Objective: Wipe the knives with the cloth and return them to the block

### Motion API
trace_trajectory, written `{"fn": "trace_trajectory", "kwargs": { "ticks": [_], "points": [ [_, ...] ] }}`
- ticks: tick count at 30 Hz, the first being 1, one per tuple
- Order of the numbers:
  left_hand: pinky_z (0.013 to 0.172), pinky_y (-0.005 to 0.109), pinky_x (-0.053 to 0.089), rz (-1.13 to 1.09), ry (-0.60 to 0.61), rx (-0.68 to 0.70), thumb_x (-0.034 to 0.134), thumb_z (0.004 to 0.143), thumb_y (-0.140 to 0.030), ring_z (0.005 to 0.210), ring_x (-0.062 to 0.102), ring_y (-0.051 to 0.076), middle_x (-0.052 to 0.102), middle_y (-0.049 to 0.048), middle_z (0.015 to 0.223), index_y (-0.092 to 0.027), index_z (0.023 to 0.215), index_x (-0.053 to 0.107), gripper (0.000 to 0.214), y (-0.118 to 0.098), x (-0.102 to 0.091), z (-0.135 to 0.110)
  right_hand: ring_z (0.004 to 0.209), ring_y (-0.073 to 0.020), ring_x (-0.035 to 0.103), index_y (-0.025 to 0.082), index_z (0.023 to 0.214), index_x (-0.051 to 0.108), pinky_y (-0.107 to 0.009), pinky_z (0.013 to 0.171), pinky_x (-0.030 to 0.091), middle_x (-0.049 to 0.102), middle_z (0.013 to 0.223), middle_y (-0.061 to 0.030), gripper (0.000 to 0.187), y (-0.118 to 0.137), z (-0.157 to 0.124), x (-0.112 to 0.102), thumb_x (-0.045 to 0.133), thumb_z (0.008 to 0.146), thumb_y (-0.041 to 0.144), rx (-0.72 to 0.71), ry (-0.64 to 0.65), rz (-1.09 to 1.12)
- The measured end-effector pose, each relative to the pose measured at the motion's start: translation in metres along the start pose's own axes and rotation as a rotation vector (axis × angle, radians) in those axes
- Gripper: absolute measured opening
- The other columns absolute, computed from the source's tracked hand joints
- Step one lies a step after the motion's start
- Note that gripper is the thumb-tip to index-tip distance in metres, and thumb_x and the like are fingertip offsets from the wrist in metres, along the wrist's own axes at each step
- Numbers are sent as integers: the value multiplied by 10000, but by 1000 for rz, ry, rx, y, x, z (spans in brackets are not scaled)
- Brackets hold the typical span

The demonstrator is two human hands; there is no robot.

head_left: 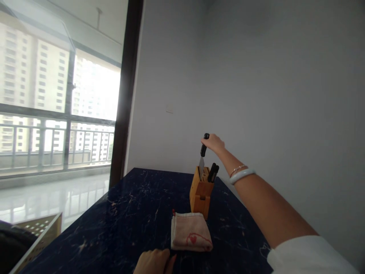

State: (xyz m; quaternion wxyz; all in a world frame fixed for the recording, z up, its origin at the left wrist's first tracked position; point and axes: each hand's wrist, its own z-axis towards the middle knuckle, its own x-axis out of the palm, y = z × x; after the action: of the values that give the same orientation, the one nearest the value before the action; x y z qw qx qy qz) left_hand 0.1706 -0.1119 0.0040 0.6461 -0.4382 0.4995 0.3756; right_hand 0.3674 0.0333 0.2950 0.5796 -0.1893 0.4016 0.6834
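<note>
My right hand (213,144) is raised and shut around the black handle of a kitchen knife (203,150). The knife stands nearly upright, with part of its steel blade showing above a slotted wooden knife block (200,195). The blade's lower part is hidden in the block. Other black knife handles (213,172) stick out of the block. My left hand (152,262) is at the bottom edge of the view, partly cut off, holding nothing visible. It is just in front of a folded beige towel (190,233) with a red heart pattern.
The block and towel stand on a dark blue marble countertop (114,228). A white wall (270,95) runs along its right side. A small red-topped object (173,212) is behind the towel. To the left are a glazed balcony door (94,114) and a slatted wooden box (40,228).
</note>
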Motion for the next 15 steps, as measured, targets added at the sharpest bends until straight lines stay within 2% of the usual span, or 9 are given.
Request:
{"fn": "trace_trajectory", "kwargs": {
  "ticks": [5, 9, 12, 15],
  "points": [
    [600, 306, 460, -12, -82, -20, 267, 892, -380, 722, 666, 254, 708, 72, 750, -201, 742, 645, 444, 4, 2, -1, 893, -260, 565, 135, 940, 562, -397, 735, 425, 593, 890, -129, 356, 21, 16, -48, 425, 740, 397, -20, -172, 68],
    [597, 288, 450, -13, -82, -22, 273, 892, -383, 723, 667, 243, 708, 67, 744, -204, 742, 645, 440, 6, 7, 1, 838, -256, 550, 129, 859, 556, -428, 732, 413, 566, 777, -88, 316, 37, 9, -87, 408, 764, 392, -172, -443, 230],
    [581, 264, 434, -41, -80, -31, 287, 888, -393, 711, 666, 227, 705, 53, 733, -209, 725, 638, 429, 6, 7, 1, 845, -200, 521, 147, 888, 534, -381, 763, 394, 544, 776, -43, 279, 49, -26, -107, 350, 811, 342, -490, -597, 280],
    [576, 259, 422, -127, -105, -48, 288, 881, -436, 686, 659, 220, 696, 45, 704, -208, 691, 627, 450, 7, 10, 1, 743, -142, 529, 167, 933, 511, -290, 702, 391, 538, 737, -5, 236, 51, -84, -108, 365, 822, 315, -768, -544, 270]
  ]
}}
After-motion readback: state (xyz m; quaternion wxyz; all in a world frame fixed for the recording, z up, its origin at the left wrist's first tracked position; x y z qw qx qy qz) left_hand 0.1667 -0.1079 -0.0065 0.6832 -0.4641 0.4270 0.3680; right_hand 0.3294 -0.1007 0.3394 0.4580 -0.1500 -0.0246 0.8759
